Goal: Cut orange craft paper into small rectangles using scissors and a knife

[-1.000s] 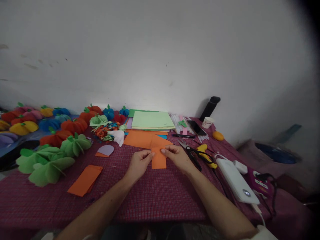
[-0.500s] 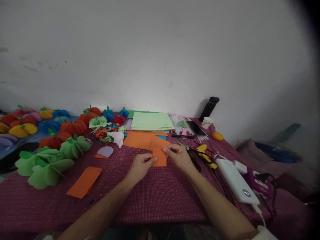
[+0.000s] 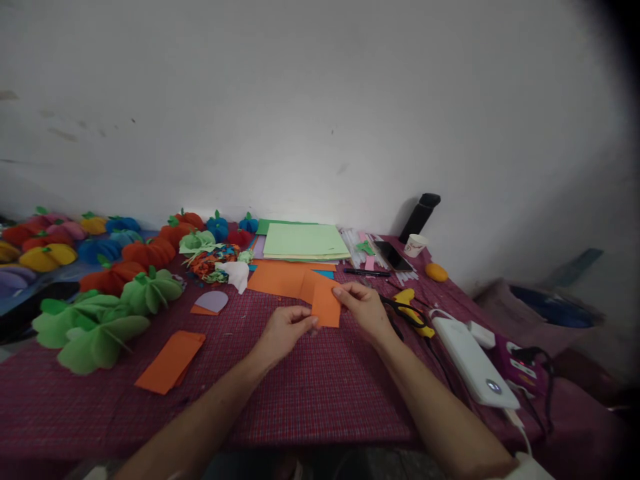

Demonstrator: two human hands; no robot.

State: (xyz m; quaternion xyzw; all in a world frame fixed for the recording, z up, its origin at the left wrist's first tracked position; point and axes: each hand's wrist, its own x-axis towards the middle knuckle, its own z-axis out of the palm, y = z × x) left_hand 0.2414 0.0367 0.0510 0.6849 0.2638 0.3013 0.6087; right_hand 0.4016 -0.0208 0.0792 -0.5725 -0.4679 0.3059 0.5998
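Between my hands is a small folded piece of orange paper, raised above the checked cloth. My right hand pinches its upper right corner between thumb and finger. The closed thumb and fingers of my left hand are at its lower left edge. Behind it lies a larger orange sheet, partly covered by the held paper. Black-handled scissors rest just right of my right hand, their blades mostly hidden by it. More folded orange pieces lie left of my left forearm.
Paper pumpkins in several colours fill the left side. Stacked paper sheets lie near the wall. On the right are a yellow glue gun, a white power bank, a purple power strip, a phone and a paper cup.
The orange paper has moved slightly right and turned upright in my fingers. My left fingertips have slid from its face to its lower left edge. My right hand now covers the scissor blades more.
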